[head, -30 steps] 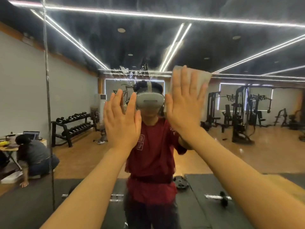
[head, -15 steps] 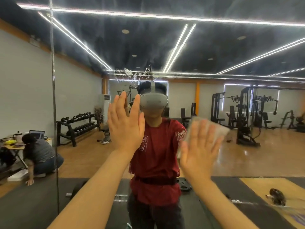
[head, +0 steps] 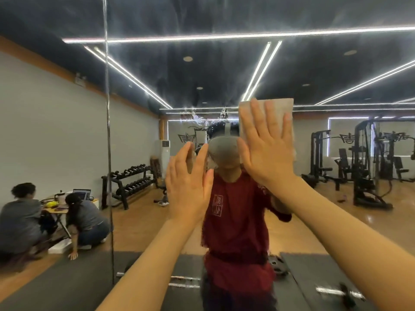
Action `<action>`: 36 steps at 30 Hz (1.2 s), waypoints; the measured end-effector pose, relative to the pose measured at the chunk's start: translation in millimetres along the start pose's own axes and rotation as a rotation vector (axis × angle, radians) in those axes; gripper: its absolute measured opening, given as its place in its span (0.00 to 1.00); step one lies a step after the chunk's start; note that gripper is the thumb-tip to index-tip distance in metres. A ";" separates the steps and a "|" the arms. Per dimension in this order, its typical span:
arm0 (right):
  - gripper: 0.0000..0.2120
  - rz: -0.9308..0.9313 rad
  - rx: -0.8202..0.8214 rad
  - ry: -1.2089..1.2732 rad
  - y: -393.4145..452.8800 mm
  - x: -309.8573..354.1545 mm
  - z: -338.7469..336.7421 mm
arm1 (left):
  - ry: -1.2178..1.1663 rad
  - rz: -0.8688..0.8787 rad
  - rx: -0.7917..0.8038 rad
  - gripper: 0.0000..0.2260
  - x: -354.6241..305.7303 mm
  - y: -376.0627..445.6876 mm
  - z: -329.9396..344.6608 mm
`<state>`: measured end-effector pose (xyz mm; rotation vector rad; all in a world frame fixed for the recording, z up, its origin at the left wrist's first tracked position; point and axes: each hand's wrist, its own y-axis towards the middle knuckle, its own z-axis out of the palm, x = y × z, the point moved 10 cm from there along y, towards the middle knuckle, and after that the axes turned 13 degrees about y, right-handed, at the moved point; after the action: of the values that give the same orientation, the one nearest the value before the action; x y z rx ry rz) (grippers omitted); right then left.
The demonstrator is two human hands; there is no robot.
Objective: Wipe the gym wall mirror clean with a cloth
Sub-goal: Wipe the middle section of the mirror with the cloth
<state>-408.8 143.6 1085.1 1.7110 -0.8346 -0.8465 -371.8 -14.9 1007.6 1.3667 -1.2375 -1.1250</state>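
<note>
Mirror (head: 292, 70) fills view; vertical panel seam (head: 108, 131) left of centre. Right hand (head: 267, 151) flat, fingers spread, pressing cloth (head: 278, 113) on glass, mid-height, right of centre; cloth top edge shows above fingertips. Left hand (head: 188, 189) flat, open, holding nothing, just beside and lower. Smears (head: 197, 117) near cloth's left edge. Glass open above, right of cloth.
</note>
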 end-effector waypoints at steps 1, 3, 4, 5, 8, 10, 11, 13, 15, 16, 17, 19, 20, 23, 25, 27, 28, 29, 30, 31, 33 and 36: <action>0.31 0.012 -0.010 0.005 -8.8 0.8 1.1 | -0.006 -0.021 -0.010 0.23 7.2 5.9 -4.6; 0.31 0.015 -0.004 0.008 -40.5 6.9 9.2 | -0.007 -0.109 -0.012 0.24 28.6 20.7 -9.9; 0.31 -0.003 0.014 0.002 -61.4 11.4 15.9 | 0.001 -0.147 -0.006 0.24 39.5 26.9 -10.4; 0.31 -0.034 0.041 -0.002 -83.7 17.0 23.1 | 0.021 -0.163 -0.001 0.24 47.8 31.3 -10.2; 0.31 -0.157 0.092 -0.039 -135.6 30.4 34.8 | 0.097 -0.110 0.006 0.24 54.6 33.4 -3.6; 0.31 -0.226 0.109 -0.063 -128.4 31.3 34.6 | 0.113 -0.100 -0.004 0.24 54.9 32.0 1.4; 0.31 -0.226 0.109 -0.072 -110.8 28.8 32.1 | 0.115 -0.102 -0.010 0.24 54.9 31.7 2.6; 0.31 -0.148 0.052 -0.069 -54.5 18.4 18.5 | 0.124 -0.104 -0.017 0.24 54.4 31.7 3.2; 0.32 -0.032 0.014 -0.034 0.8 6.2 5.9 | 0.129 -0.093 -0.017 0.24 55.2 31.4 3.0; 0.32 0.005 0.006 -0.019 18.5 3.6 1.9 | 0.130 -0.088 -0.015 0.25 55.8 30.9 2.9; 0.31 0.027 -0.003 -0.007 27.9 3.9 -0.1 | 0.133 -0.084 -0.012 0.25 56.4 30.5 2.6; 0.31 0.046 -0.030 0.017 23.0 7.2 1.2 | 0.135 -0.085 -0.003 0.24 56.0 29.7 2.1; 0.31 0.043 -0.036 0.020 10.7 10.6 4.0 | 0.134 -0.088 0.001 0.24 55.4 29.8 1.6; 0.32 -0.088 0.025 -0.011 -50.3 34.9 22.0 | 0.133 -0.093 0.019 0.24 56.0 30.3 0.2; 0.32 -0.233 0.075 -0.045 -87.0 47.1 31.7 | 0.136 -0.088 0.036 0.25 57.1 30.5 -0.8; 0.32 -0.320 0.105 -0.070 -88.0 44.9 33.3 | 0.146 -0.078 0.053 0.25 56.8 31.7 -1.5; 0.32 -0.315 0.111 -0.079 -74.3 41.8 32.0 | 0.150 -0.074 0.057 0.25 56.4 32.1 -1.8; 0.32 -0.284 0.100 -0.077 -53.8 39.5 28.0 | 0.154 -0.071 0.057 0.26 56.0 32.2 -2.4; 0.31 -0.239 0.078 -0.064 -29.5 38.6 23.5 | 0.159 -0.068 0.055 0.26 55.8 32.0 -3.0; 0.31 -0.189 0.063 -0.049 -6.3 38.3 20.3 | 0.164 -0.065 0.054 0.26 55.8 31.8 -3.5; 0.31 -0.102 0.049 -0.019 27.0 41.3 17.7 | 0.173 -0.052 0.060 0.25 57.1 31.8 -3.7; 0.31 -0.063 0.009 0.022 26.6 46.9 19.0 | 0.175 -0.030 0.070 0.26 59.6 31.9 -4.6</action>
<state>-404.4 88.3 1099.0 1.7593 -0.7735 -0.8660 -367.5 -75.4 1037.7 1.5075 -1.1422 -0.9680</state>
